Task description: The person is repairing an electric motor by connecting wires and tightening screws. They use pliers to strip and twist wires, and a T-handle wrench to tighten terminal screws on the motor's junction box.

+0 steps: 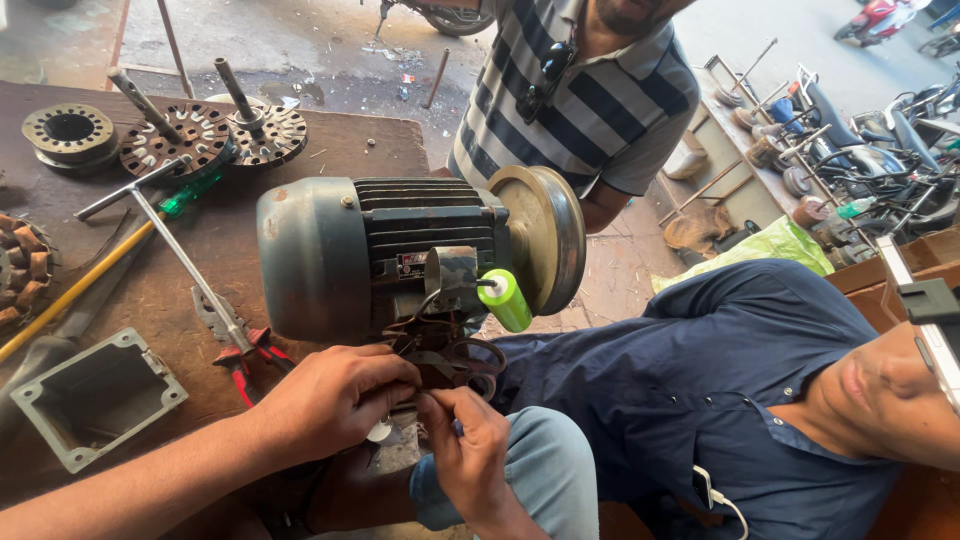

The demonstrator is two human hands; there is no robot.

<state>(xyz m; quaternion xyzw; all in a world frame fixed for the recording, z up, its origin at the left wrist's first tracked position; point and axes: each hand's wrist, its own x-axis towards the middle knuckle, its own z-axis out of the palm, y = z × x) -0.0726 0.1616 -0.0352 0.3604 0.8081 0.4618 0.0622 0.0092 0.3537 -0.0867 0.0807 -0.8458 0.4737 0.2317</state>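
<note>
Both hands' fingers [405,385] pinch wires [440,350] under motor [400,250].

Worn brown workbench [330,150] on littered concrete floor [330,60], sunlit street [760,40] beyond

A worn brown wooden workbench [330,150] carries the load. A grey electric motor [400,250] sits at its 3 o'clock edge. Round slotted rotor discs [165,138] lie at 12 o'clock, a T-handled wrench [170,235] at centre, red-handled pliers [245,355] at 5 o'clock, and a grey metal cover box [95,395] at 7 o'clock.
</note>
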